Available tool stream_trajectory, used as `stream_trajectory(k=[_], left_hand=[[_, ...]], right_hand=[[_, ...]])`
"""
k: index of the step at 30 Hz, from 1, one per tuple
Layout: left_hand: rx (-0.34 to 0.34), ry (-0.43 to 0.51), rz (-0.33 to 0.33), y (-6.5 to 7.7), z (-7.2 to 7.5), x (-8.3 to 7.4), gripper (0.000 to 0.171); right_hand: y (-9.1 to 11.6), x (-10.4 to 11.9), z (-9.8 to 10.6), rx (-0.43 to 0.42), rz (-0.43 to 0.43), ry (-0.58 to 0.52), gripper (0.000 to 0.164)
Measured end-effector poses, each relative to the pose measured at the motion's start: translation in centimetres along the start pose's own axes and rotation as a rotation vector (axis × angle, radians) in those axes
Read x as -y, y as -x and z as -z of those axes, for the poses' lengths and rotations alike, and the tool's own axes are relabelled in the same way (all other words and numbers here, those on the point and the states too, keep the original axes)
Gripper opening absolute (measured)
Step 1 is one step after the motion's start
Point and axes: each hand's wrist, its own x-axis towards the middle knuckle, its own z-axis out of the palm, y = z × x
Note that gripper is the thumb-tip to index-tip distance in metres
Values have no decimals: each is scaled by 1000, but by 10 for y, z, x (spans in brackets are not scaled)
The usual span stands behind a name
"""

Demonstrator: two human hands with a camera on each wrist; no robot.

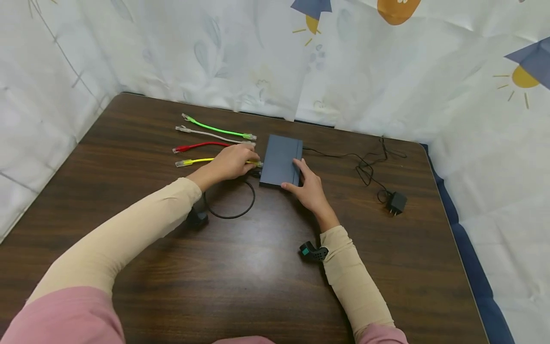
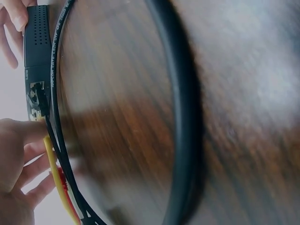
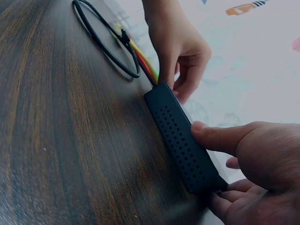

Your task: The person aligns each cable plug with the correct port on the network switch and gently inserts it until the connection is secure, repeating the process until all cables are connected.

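Observation:
A dark blue-grey network switch [image 1: 280, 160] lies flat on the table. My right hand [image 1: 310, 190] grips its right side, with the thumb at the near edge, as the right wrist view also shows. At the switch's left side, my left hand [image 1: 232, 164] pinches the yellow network cable [image 1: 189, 163] near its plug by the ports. The left wrist view shows a black network cable [image 2: 54, 108] plugged into a port beside the fingers; its loop lies on the table. Beyond the left hand are a red network cable [image 1: 195, 145], a white one [image 1: 206, 134] and a green one [image 1: 219, 129].
A thin black power cord [image 1: 365, 165] runs from the switch to a black power adapter [image 1: 396, 202] on the right. White patterned sheeting [image 1: 258, 57] hangs behind the brown table [image 1: 258, 286]. A dark wrist camera [image 1: 312, 252] sits on the right sleeve.

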Motion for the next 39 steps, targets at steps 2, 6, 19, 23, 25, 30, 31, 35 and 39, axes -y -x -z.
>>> stream_trajectory(k=[2, 6, 19, 23, 25, 30, 31, 35, 39], left_hand=[[19, 2, 13, 1, 1, 0, 22], [30, -3, 27, 3, 1, 3, 23], [48, 17, -76, 1, 2, 6, 12], [58, -10, -93, 1, 3, 7, 13], [52, -13, -107, 1, 4, 7, 14], [33, -11, -133, -2, 6, 9, 12], [30, -11, -139, -2, 5, 9, 11], [22, -11, -158, -3, 4, 11, 11], [27, -24, -165, -1, 4, 11, 11]], right_hand=[[0, 0, 0, 6, -6, -4, 80], [-1, 0, 1, 10, -5, -1, 81], [1, -6, 2, 22, -3, 1, 81], [-1, -5, 2, 32, 5, -2, 83], [-2, -5, 3, 28, 2, -11, 86], [-4, -4, 5, 25, -10, -27, 89], [-4, -3, 5, 26, -8, -28, 89], [-4, -3, 5, 23, -9, -32, 89], [-4, -3, 2, 32, -4, -29, 89]])
